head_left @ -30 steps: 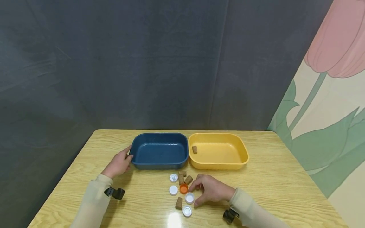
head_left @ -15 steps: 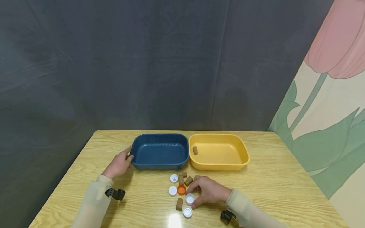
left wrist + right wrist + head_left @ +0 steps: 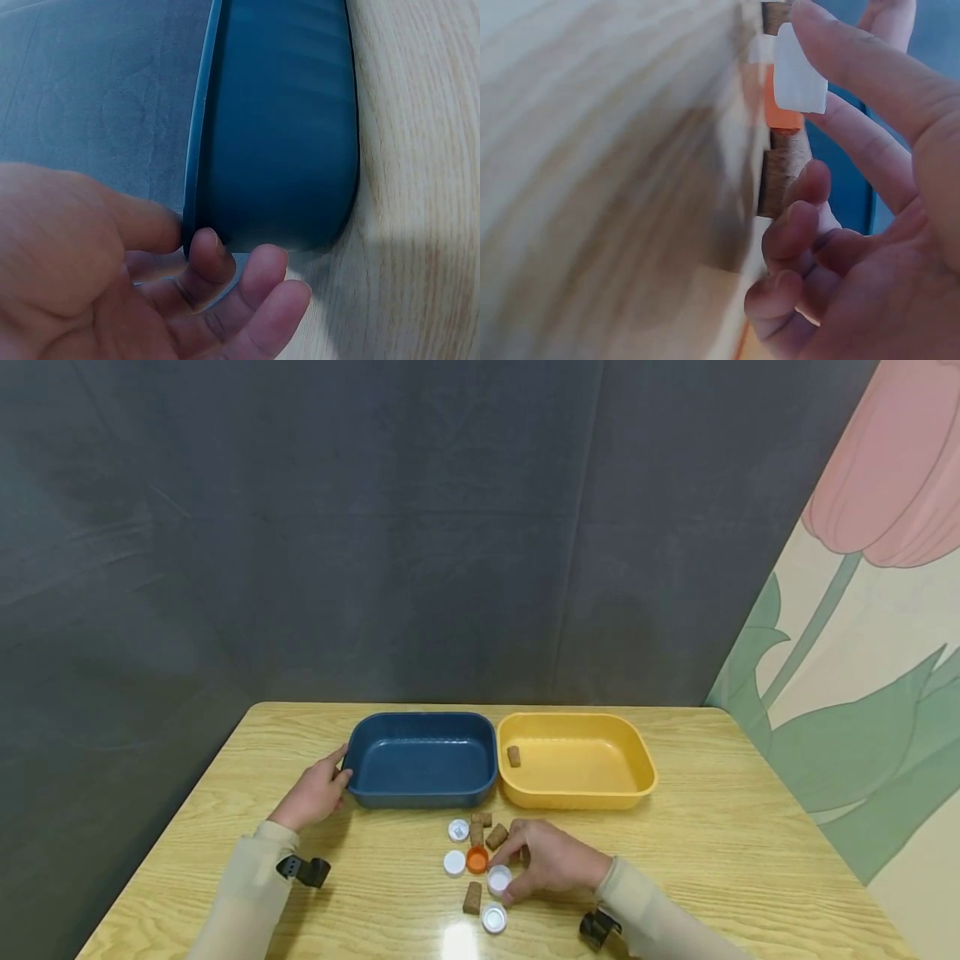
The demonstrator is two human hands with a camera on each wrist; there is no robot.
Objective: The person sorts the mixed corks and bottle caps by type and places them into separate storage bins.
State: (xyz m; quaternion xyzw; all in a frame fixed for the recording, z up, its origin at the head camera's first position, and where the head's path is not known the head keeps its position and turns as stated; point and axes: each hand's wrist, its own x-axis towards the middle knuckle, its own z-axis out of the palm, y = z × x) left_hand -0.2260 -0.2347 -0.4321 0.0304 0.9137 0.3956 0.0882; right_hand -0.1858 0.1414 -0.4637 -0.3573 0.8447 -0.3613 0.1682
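Note:
My left hand point(image 3: 313, 792) pinches the left rim of a dark blue bin point(image 3: 420, 800), thumb on one side and index finger on the other. In the right wrist view, my right hand point(image 3: 870, 247) holds a white bottle cap point(image 3: 801, 71) between thumb and index finger, slightly off the table. An orange cap point(image 3: 477, 860) lies just left of that hand. Other white caps lie close by: one point(image 3: 454, 863) beside the orange cap, one point(image 3: 458, 831) farther back, one point(image 3: 494, 918) in front. Several corks point(image 3: 497, 837) are grouped behind, and another cork point(image 3: 472, 898) lies nearer.
A yellow bin point(image 3: 577, 797) stands against the blue bin's right side, with one cork point(image 3: 513, 756) inside. Both bins are near the back edge of the wooden table point(image 3: 750, 843). A dark curtain point(image 3: 420, 543) hangs behind.
My right hand has moved slightly left, closed on the white cap and raised it a little. The orange cap has shifted slightly left. The left hand stays on the blue bin.

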